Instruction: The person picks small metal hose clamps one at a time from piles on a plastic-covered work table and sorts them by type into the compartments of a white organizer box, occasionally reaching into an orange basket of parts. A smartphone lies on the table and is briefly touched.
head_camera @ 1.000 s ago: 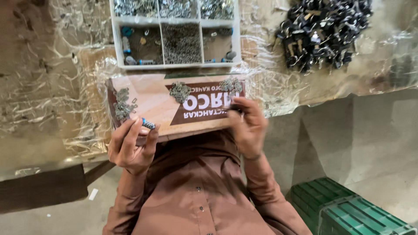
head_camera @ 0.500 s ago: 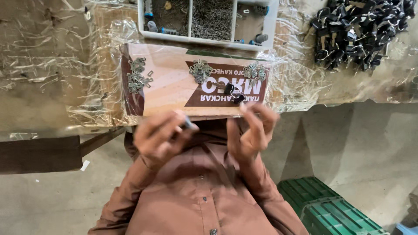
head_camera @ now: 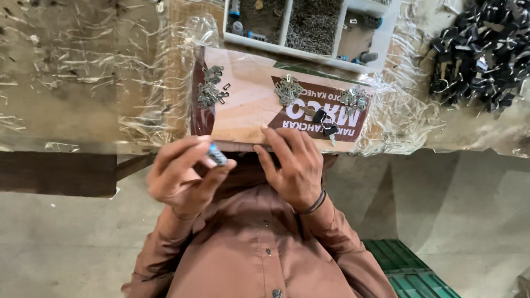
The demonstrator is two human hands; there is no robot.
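Note:
My left hand pinches a small blue and grey cylindrical part between thumb and fingers, just below the near edge of a flat cardboard piece lying on the table. My right hand hovers at that same edge with its fingers spread and nothing visible in them. Three small heaps of metal clips lie on the cardboard. A small black assembled piece rests near its right side.
A white compartment tray with small metal parts stands behind the cardboard. A pile of black parts lies at the far right. Crinkled clear plastic covers the table. A green crate sits on the floor at lower right.
Both hands drew back from the cardboard toward my chest. The right hand let go of the black piece, which now lies on the cardboard. The view shifted left.

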